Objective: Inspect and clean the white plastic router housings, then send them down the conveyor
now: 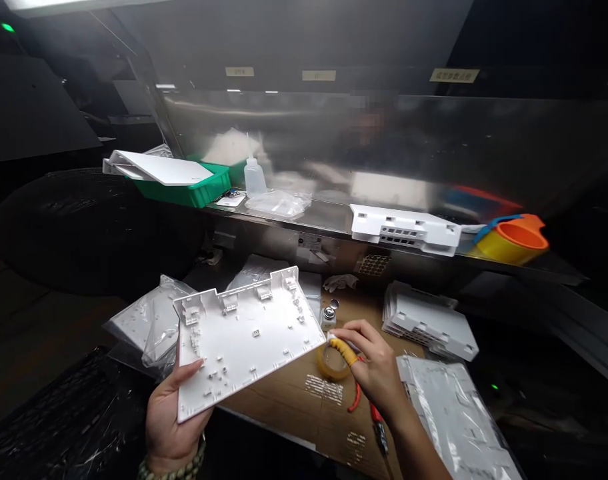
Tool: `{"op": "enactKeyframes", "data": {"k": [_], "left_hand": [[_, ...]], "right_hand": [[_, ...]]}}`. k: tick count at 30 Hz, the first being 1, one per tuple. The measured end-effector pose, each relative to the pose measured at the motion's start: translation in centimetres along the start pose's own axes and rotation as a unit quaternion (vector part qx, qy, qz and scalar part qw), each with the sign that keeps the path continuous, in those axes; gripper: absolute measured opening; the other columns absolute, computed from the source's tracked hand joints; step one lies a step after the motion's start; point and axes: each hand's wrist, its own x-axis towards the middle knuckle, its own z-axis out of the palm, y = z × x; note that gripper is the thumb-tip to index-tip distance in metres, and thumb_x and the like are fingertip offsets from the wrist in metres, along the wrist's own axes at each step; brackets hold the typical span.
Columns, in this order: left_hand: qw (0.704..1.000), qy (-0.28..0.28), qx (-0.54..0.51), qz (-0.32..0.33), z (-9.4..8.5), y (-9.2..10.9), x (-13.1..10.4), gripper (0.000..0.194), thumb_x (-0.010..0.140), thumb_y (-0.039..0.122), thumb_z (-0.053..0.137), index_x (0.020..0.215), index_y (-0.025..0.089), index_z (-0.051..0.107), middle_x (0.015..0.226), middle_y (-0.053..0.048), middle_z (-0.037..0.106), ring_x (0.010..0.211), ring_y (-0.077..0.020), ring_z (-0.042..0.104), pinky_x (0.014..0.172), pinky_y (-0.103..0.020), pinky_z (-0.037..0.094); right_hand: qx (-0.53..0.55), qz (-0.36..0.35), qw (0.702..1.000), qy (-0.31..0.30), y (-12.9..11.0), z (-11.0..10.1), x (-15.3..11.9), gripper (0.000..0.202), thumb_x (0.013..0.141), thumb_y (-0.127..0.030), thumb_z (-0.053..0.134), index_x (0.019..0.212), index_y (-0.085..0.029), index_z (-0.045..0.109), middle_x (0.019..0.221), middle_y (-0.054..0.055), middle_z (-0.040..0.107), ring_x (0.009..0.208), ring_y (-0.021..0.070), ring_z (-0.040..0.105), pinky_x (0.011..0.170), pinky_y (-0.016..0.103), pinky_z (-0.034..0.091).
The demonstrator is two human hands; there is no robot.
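Observation:
My left hand (pixel 177 400) grips a white plastic housing panel (pixel 249 347) by its near left corner, thumb on the inner face. The panel is tilted, its moulded clips and posts facing me. At the panel's right corner is my right hand (pixel 369 353), fingers pinched together over a small white bit that I cannot make out. A yellow wrap (pixel 343 350) covers one of its digits. Just below those fingers lies a roll of amber tape (pixel 333 363). A small white container with a metal top (pixel 329 317) stands behind them. Red-handled tools (pixel 377 415) lie partly under my right forearm.
Stacked white panels (pixel 429 320) and bagged panels (pixel 454 407) lie at right, more bagged panels (pixel 149 320) at left. The shelf above holds a green bin (pixel 194 190), a squeeze bottle (pixel 254 179), another white housing (pixel 404 230) and a yellow-orange tape roll (pixel 514 240). Cardboard (pixel 284 393) covers the bench.

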Motion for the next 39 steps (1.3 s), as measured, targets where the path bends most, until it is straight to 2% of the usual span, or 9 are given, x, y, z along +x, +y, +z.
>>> {"op": "enactKeyframes", "data": {"k": [6,11,14,18,23,27,32,36,39], "left_hand": [[0.999,-0.039,-0.014,0.023,0.2,-0.8,-0.7,0.07,0.093,0.0,0.03,0.151,0.039,0.04,0.139,-0.003,0.061,0.128,-0.0257,0.056,0.123,-0.053,0.018],[0.996,-0.083,0.014,0.01,0.0,-1.3,-1.5,0.074,0.09,-0.001,0.028,0.154,0.037,0.032,0.137,-0.003,0.061,0.13,-0.0258,0.053,0.123,-0.053,0.018],[0.998,-0.029,0.048,0.0,-0.9,-1.3,-2.4,0.087,0.084,-0.007,0.03,0.155,0.042,0.025,0.132,0.001,0.064,0.125,-0.0253,0.056,0.123,-0.053,0.02],[0.992,0.056,0.107,-0.021,-3.5,-0.9,-3.9,0.094,0.079,-0.01,0.035,0.153,0.048,0.028,0.129,0.004,0.067,0.123,-0.0289,0.058,0.12,-0.058,0.029],[0.993,0.036,0.105,-0.041,-5.0,-1.0,-4.5,0.085,0.084,-0.007,0.034,0.147,0.048,0.04,0.132,0.002,0.067,0.129,-0.0313,0.053,0.117,-0.061,0.032],[0.994,0.003,0.108,-0.01,-4.0,-1.8,-4.1,0.089,0.082,-0.009,0.033,0.146,0.052,0.04,0.132,0.004,0.067,0.127,-0.0295,0.056,0.12,-0.061,0.026],[0.985,0.075,0.155,-0.005,-1.6,-3.1,-3.7,0.086,0.087,-0.001,0.045,0.147,0.059,0.033,0.145,0.007,0.059,0.137,-0.0274,0.049,0.122,-0.056,0.022],[0.949,0.197,0.242,-0.043,1.7,-5.5,-3.1,0.082,0.085,0.005,0.062,0.146,0.055,0.042,0.161,0.01,0.042,0.15,-0.0285,0.034,0.123,-0.05,0.027],[0.936,0.211,0.279,-0.039,3.2,-7.6,-2.6,0.078,0.079,0.007,0.071,0.141,0.051,0.053,0.163,0.011,0.04,0.152,-0.0297,0.031,0.124,-0.044,0.029]], "right_hand": [[-0.02,-0.015,0.999,-0.026,1.2,0.1,-0.7,0.02,0.097,-0.021,0.06,0.105,-0.027,0.077,0.099,0.006,0.07,0.09,0.0202,0.069,0.074,0.03,0.056],[-0.006,0.025,0.998,0.05,2.3,-0.4,1.2,0.017,0.096,-0.024,0.062,0.1,-0.026,0.078,0.094,0.005,0.069,0.086,0.0191,0.069,0.074,0.03,0.055],[0.052,0.024,0.994,0.092,1.0,-0.7,3.3,0.015,0.096,-0.025,0.064,0.102,-0.026,0.078,0.098,0.005,0.068,0.091,0.0187,0.067,0.08,0.03,0.055],[0.067,0.009,0.994,0.082,0.2,0.0,4.9,0.016,0.096,-0.027,0.064,0.104,-0.026,0.078,0.098,0.005,0.068,0.091,0.018,0.066,0.081,0.03,0.054],[0.058,0.037,0.994,0.082,1.2,0.5,4.3,0.017,0.095,-0.023,0.063,0.102,-0.025,0.078,0.097,0.004,0.068,0.088,0.0179,0.067,0.078,0.03,0.054],[0.053,0.022,0.997,0.053,2.2,0.5,3.6,0.019,0.095,-0.024,0.061,0.102,-0.025,0.078,0.098,0.005,0.069,0.091,0.0191,0.067,0.079,0.031,0.054],[0.032,0.081,0.993,0.079,3.0,0.8,3.1,0.018,0.092,-0.019,0.061,0.097,-0.023,0.078,0.095,0.005,0.069,0.085,0.019,0.067,0.069,0.028,0.052],[0.118,0.0,0.99,0.082,-1.1,2.2,2.6,0.018,0.092,-0.015,0.064,0.102,-0.024,0.076,0.096,0.005,0.068,0.089,0.0184,0.067,0.076,0.029,0.054],[0.159,-0.049,0.984,0.061,-4.5,3.8,2.2,0.024,0.091,-0.012,0.067,0.11,-0.024,0.075,0.098,0.004,0.067,0.088,0.0162,0.066,0.075,0.026,0.055]]}}
